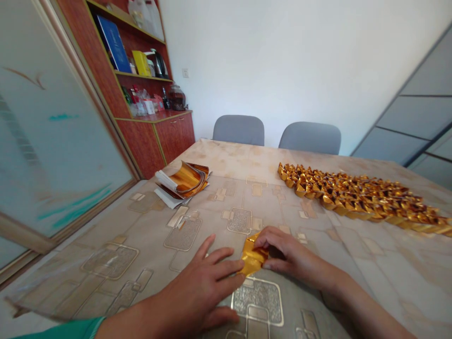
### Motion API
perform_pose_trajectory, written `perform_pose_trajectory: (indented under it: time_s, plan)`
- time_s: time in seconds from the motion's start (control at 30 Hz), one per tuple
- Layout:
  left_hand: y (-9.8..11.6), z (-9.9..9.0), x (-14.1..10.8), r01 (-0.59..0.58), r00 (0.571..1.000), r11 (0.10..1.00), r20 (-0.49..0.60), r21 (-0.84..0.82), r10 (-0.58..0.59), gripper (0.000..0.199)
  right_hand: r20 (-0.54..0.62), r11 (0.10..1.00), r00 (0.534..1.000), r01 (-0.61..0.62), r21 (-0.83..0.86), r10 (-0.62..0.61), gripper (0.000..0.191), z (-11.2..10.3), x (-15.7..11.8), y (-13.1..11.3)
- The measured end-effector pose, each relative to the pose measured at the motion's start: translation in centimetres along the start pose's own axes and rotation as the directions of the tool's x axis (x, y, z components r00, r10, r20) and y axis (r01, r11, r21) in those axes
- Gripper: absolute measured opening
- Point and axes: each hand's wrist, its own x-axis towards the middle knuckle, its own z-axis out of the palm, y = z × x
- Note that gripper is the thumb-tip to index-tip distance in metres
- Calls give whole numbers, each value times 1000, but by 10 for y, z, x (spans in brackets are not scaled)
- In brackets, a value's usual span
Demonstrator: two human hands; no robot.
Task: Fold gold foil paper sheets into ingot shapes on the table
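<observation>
A small piece of gold foil paper (252,260), partly folded, lies on the patterned table cover in front of me. My right hand (282,252) pinches its right side between thumb and fingers. From the left, my left hand (212,282) reaches over with its fingers spread, and some fingertips touch the paper's left edge. Farther off on the left rests a curled stack of gold foil sheets (189,178) with white backs. On the right stand many folded gold paper pieces (353,193) packed in rows.
The table (208,155) has a clear, patterned cover. Two grey chairs (238,129) stand at its far side, against the wall. A red-brown cabinet (141,136) with shelves and a frosted sliding door (60,122) are on the left.
</observation>
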Motion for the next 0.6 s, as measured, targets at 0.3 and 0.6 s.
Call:
perform_pose_trajectory:
  time_s: [0.3,0.6]
  plan:
    - [-13,20,49,150,967,987,-217,62,-133,9,-142,967,989,-77,-241,43,9,16,5,-18]
    - [-14,24,45,112,984,961,-166,252,-72,32,-178,786,983,-146,-601,46,21,25,5,-19]
